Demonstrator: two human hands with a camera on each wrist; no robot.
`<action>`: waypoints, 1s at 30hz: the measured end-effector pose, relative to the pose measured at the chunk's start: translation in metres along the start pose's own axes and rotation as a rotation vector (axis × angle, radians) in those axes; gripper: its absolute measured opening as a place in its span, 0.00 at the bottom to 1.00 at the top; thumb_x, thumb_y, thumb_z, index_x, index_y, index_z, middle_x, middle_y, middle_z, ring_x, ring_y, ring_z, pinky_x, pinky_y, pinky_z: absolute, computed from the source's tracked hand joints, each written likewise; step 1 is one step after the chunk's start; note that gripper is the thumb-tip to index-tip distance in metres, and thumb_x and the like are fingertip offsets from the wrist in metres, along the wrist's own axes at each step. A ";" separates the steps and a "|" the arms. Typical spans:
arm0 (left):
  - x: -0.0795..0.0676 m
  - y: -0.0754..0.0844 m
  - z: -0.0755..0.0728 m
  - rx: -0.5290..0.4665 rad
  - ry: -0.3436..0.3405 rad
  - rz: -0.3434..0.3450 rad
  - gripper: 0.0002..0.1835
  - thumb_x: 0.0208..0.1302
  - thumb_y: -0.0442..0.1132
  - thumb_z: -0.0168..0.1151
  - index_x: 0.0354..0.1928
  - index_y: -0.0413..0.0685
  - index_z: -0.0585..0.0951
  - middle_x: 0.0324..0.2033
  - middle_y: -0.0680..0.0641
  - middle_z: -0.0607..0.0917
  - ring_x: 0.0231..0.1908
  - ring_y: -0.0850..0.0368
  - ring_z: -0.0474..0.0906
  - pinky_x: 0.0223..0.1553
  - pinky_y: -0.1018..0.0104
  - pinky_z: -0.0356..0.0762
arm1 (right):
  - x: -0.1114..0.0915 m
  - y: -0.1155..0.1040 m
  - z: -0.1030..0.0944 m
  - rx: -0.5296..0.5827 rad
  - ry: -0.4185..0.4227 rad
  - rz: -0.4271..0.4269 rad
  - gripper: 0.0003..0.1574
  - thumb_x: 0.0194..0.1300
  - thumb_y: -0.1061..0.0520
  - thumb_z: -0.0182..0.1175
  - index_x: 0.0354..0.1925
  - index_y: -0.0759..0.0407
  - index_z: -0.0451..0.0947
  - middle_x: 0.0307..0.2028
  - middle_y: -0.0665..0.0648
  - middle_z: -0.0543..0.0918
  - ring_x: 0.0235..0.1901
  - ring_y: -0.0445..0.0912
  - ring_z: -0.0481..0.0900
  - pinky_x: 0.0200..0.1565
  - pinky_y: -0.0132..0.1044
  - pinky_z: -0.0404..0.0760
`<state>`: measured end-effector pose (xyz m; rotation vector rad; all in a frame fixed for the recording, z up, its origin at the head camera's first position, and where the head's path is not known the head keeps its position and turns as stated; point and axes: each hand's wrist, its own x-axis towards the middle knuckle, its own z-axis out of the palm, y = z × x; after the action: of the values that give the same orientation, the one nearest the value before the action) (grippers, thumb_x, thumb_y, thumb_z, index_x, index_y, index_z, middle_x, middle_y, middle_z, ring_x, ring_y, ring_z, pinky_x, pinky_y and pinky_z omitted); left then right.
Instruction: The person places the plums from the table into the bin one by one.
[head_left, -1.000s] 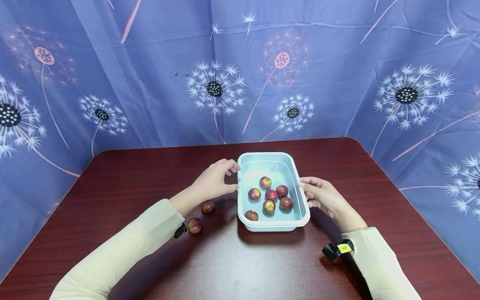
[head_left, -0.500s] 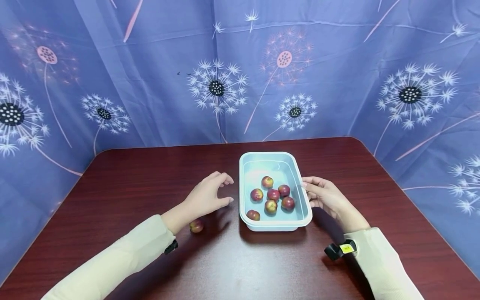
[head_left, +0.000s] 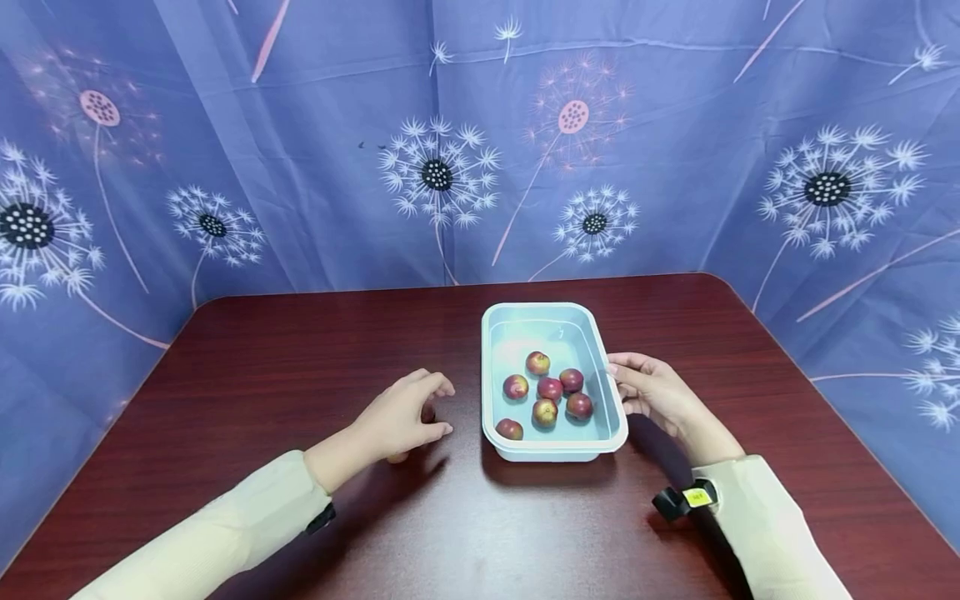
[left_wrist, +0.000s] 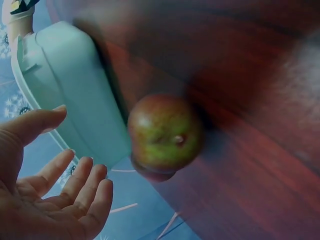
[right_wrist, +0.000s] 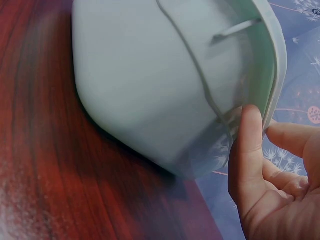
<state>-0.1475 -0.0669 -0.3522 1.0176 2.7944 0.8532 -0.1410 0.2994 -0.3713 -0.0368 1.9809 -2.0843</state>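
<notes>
A pale blue plastic container (head_left: 557, 451) sits right of the table's middle with several red-yellow plums (head_left: 550, 389) inside. At its right side my right hand (head_left: 663, 404) pinches the rim; in the right wrist view the thumb (right_wrist: 248, 135) lies against the wall near the rim. My left hand (head_left: 396, 419) hovers left of the container, fingers apart and loosely bent, holding nothing. Two loose plums are close to it, mostly hidden in the head view: one plum (head_left: 428, 412) behind the fingers, another plum (head_left: 397, 457) below the palm. The left wrist view shows the nearer plum (left_wrist: 166, 134) apart from the fingers.
The dark red wooden table (head_left: 315, 350) has rounded far corners. A blue cloth (head_left: 337, 167) with dandelion prints hangs behind and at both sides. Small black devices are strapped to both wrists, such as the right wrist camera (head_left: 672, 502).
My left hand has moved away from the container's left rim, leftward and toward me, over the loose plums. The right hand keeps its hold on the rim; the view has shifted slightly.
</notes>
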 end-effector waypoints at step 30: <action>-0.040 -0.040 -0.012 0.023 -0.245 0.061 0.26 0.44 0.32 0.75 0.48 0.42 0.77 0.44 0.46 0.80 0.45 0.53 0.76 0.46 0.60 0.77 | 0.000 0.000 0.002 -0.011 0.018 0.004 0.18 0.71 0.57 0.53 0.54 0.67 0.68 0.30 0.48 0.83 0.25 0.38 0.80 0.28 0.32 0.82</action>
<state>-0.1425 -0.1221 -0.3681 1.1311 2.5867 0.6526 -0.1409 0.2976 -0.3708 -0.0155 2.0014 -2.0785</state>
